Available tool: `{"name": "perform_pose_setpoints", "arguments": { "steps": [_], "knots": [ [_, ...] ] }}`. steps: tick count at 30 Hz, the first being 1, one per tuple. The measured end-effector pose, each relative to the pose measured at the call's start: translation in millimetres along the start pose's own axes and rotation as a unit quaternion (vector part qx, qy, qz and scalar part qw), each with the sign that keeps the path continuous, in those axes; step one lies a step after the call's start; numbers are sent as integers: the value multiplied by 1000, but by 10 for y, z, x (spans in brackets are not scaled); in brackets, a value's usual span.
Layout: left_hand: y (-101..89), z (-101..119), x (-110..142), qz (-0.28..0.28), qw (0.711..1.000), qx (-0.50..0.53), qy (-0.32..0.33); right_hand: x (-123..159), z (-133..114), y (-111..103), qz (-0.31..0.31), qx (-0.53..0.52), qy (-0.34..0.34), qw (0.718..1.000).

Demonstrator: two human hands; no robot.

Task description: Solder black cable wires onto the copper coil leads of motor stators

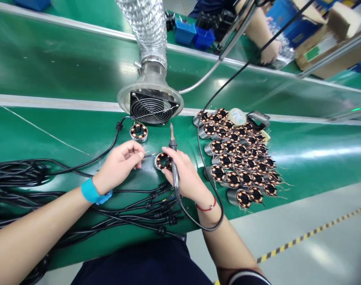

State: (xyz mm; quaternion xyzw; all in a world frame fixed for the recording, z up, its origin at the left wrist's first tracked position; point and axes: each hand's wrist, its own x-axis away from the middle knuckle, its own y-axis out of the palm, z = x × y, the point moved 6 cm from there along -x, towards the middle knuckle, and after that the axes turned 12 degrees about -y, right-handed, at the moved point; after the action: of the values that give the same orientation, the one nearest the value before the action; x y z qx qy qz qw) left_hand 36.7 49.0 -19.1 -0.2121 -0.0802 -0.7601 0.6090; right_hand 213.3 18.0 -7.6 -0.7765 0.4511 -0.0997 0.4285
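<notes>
My left hand (122,162), a blue band at its wrist, pinches thin wires (148,155) that reach to a motor stator (163,161). My right hand (184,170) is closed around that stator and also holds a soldering iron (174,166), whose tip points away from me toward the fan. Copper windings ring the stator's dark hollow core. Beyond my left hand stands a second stator (139,133), with a black cable running to it. The fingertips hide the exact point where the wires meet the held stator.
A fume extractor fan (153,107) hangs under a foil duct (144,27). Rows of stators (242,158) stand at right. Black cables (22,172) spread over the left and near bench (317,158). The iron's cord loops past my right wrist. Across the divider, another person's hand (271,51) shows.
</notes>
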Motion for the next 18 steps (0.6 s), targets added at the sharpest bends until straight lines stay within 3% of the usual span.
{"name": "perform_pose_setpoints", "arguments": {
  "steps": [3, 7, 12, 18],
  "knots": [
    [6, 25, 38, -4, 1000, -4, 10, -93, -58, -51, 80, -29, -10, 996],
    [16, 49, 89, -9, 1000, -25, 12, -120, -79, 3, 183, -94, 35, 978],
    [31, 74, 128, 5, 994, -100, 44, -129, -42, 118, 235, -180, 52, 954],
    [47, 129, 138, 26, 979, -166, 118, -154, -67, 96, 248, -231, 31, 941]
  ]
}}
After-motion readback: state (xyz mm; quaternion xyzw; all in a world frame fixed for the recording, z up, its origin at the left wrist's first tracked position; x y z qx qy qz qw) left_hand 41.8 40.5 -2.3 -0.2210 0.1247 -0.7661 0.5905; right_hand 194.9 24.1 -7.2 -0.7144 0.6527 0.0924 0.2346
